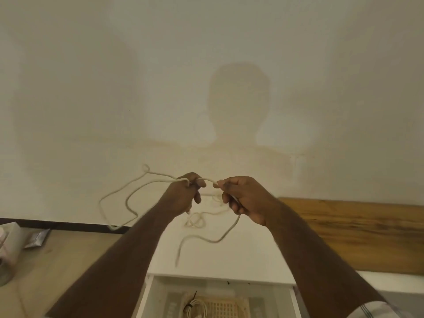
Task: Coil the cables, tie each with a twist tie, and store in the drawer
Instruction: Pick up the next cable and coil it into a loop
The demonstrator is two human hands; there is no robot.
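I hold a long white cable [128,198] up in front of the wall with both hands. My left hand [185,193] pinches it near the middle, and loose loops trail out to the left. My right hand [243,200] grips it a short span away, and the free end [202,237] hangs down below that hand. Another white cable [197,220] lies tangled on the white cabinet top [229,255] behind my hands. Below, the drawer [160,294] stands open, with a coiled white cable [197,306] bound by a dark tie inside it.
A woven cane mat [227,306] lies in the drawer beside the coil. A wooden board [358,232] leans at the right. At the left, a wooden surface [68,260] carries a silver pouch [37,237] and a pale box [9,239].
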